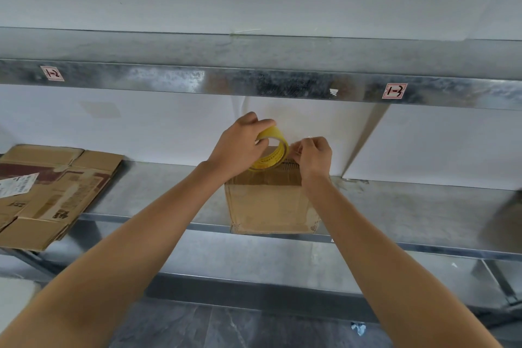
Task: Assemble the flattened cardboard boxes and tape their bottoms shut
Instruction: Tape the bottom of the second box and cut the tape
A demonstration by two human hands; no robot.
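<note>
Boxes: one worn brown box point(271, 206), one flattened stack point(50, 192) at left. Left hand point(240, 147) grips one yellow tape roll point(275, 155); right hand point(313, 157) pinches its free end

Single head-worn wide-angle view, forward and slightly downward, near the metal shelf point(395, 206).

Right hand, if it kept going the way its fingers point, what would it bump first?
Probably the yellow tape roll, which the left hand grips. The right hand points its pinched fingertips leftward at the roll, above the cardboard box. Depth is hard to judge from one view.
</note>
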